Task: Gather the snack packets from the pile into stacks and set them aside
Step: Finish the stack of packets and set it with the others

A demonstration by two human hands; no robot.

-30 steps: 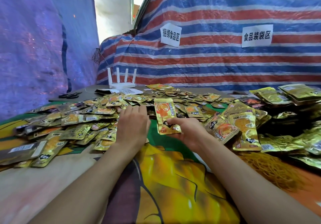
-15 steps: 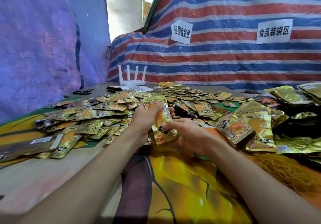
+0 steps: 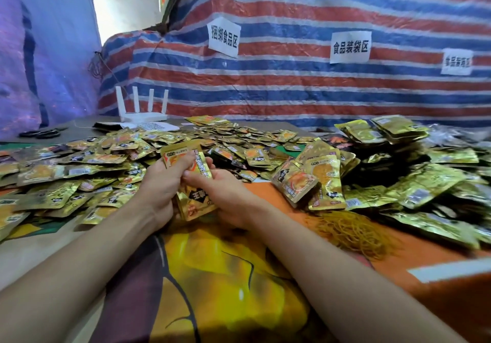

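Between both hands, on the near side of the pile [image 3: 106,161], a small stack [image 3: 195,201] of gold snack packets was held upright. From one side the left hand [image 3: 159,185] gripped it, fingers curled over the top packet [image 3: 175,152]. From the other side the right hand [image 3: 228,196] cupped it, thumb pressed on the front. Change: a second ago the left hand lay flat on the pile and the right hand pinched one packet alone. Since then the left brought another packet across and the two were joined. So the stack was growing, likely only a few packets so far, not ready to set aside. Right of the right hand, gathered stacks [image 3: 318,180] leaned together, with rubber bands [image 3: 350,231] nearer on the tabletop [image 3: 225,276]. Beyond the hands the pile looked mostly unsorted, so the task was probably early.
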